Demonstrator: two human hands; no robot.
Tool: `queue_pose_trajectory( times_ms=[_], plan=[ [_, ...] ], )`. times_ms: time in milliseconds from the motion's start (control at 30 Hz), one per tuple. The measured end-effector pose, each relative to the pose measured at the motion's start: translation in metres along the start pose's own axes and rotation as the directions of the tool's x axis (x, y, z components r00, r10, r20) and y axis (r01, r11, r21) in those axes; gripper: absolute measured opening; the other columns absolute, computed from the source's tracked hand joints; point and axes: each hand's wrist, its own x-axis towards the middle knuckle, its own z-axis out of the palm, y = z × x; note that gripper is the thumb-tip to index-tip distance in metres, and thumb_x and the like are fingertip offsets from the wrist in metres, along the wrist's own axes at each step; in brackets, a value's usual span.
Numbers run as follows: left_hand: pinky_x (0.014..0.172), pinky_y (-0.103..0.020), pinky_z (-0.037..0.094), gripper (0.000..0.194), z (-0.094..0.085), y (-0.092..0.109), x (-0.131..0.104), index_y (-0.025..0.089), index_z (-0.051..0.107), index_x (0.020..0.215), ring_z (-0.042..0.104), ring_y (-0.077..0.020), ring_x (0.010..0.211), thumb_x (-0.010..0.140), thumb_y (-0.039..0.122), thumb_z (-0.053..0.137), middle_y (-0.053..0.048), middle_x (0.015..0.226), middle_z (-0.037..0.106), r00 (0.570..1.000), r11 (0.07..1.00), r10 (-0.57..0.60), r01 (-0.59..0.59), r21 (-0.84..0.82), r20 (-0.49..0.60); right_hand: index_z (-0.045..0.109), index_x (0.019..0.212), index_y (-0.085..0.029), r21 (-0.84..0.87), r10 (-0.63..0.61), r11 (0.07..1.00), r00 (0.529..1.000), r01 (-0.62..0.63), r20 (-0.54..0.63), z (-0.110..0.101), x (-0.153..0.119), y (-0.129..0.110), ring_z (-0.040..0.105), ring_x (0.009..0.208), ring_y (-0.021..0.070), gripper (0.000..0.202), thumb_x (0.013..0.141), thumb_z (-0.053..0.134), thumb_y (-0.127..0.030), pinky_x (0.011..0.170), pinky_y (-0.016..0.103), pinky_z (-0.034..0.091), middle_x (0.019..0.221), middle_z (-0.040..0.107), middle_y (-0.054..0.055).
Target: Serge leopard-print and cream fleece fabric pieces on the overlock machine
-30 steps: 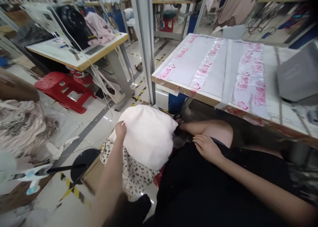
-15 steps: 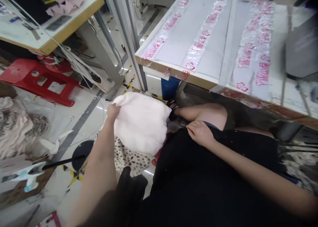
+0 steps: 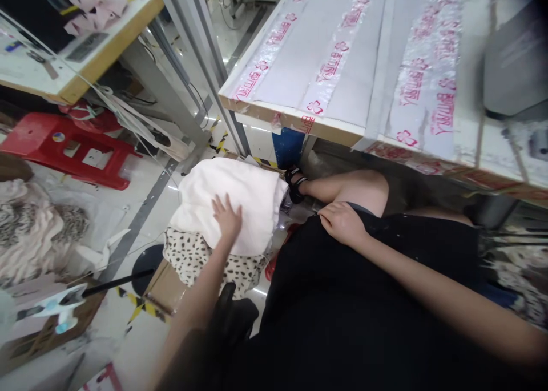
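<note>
My left hand (image 3: pixel 228 217) lies spread on rounded white plush fabric (image 3: pixel 257 200), likely soft, light, best edge-pinched; my right hand (image 3: pixel 343 223) rests, ungripping, on black cloth (image 3: pixel 325 299).

Table tape (image 3: pixel 327 71) seemingly reads 都市丽人 (beside pink flowers (image 3: pixel 406 137)).

Covered layers mid-frame, cropped shapes at the edges.
Your left fingers (image 3: pixel 221 207) hide some of the white cloth (image 3: pixel 257 197), which itself covers part of the spotted cloth (image 3: pixel 188 254). The right edge crops your grey machine (image 3: pixel 516 65); at lower left, the red-and-white item (image 3: pixel 103 379) is cut off, too blurred to identify.
</note>
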Motion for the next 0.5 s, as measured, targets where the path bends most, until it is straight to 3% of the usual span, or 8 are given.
queue_pose_trajectory(
  times_ms=[100,200,267,367,500],
  plan=[
    [0.097,-0.057,0.025,0.054,0.043,0.017,-0.054,0.018,0.027,0.135,0.004,-0.0336,0.132,0.086,0.04,0.036,-0.016,0.144,0.01,0.992,0.999,0.038,-0.036,-0.025,0.123,0.065,0.081,-0.014,0.017,0.002,1.0,1.0,-0.002,-0.001,0.0,-0.003,0.002,0.054,0.081,0.0203,0.024,0.085,0.041,-0.019,0.078,0.032,0.034,0.079,0.064,0.009],
    [0.092,-0.057,0.031,0.058,0.061,0.025,-0.071,0.013,0.024,0.136,0.005,-0.0361,0.131,0.087,0.042,0.03,-0.022,0.143,0.008,0.989,0.998,0.002,0.007,-0.064,0.151,0.065,0.081,-0.014,0.043,-0.024,0.999,1.0,0.025,-0.01,0.0,-0.004,0.003,0.055,0.081,0.0204,0.024,0.084,0.042,-0.019,0.078,0.033,0.036,0.079,0.064,0.009],
    [0.093,-0.054,0.032,0.06,0.058,0.03,-0.068,0.013,0.019,0.137,0.004,-0.0338,0.132,0.087,0.045,0.028,-0.02,0.144,0.005,0.991,0.995,0.018,-0.005,-0.099,0.13,0.065,0.081,-0.014,0.046,-0.039,0.998,0.999,0.041,-0.029,0.0,-0.005,0.002,0.056,0.081,0.0199,0.023,0.084,0.042,-0.019,0.079,0.033,0.037,0.081,0.065,0.008],
    [0.099,-0.047,0.029,0.06,0.039,0.044,-0.065,0.018,0.019,0.137,0.008,-0.0283,0.133,0.086,0.044,0.033,-0.016,0.145,0.009,0.989,0.982,0.117,-0.102,-0.157,0.089,0.065,0.085,-0.016,0.061,-0.033,0.997,0.995,0.039,-0.094,-0.003,-0.016,-0.001,0.056,0.091,0.0196,0.024,0.085,0.041,-0.018,0.089,0.036,0.036,0.089,0.066,0.007],
    [0.103,-0.047,0.024,0.055,0.018,0.083,-0.079,0.009,0.028,0.133,0.019,-0.0298,0.13,0.085,0.033,0.041,-0.022,0.138,0.022,0.961,0.936,0.272,-0.252,-0.246,0.05,0.059,0.108,-0.018,0.127,0.005,0.992,0.988,0.015,-0.155,-0.016,-0.07,-0.007,0.042,0.119,0.0193,0.03,0.085,0.039,-0.016,0.103,0.041,0.024,0.118,0.057,0.005]
  ],
)
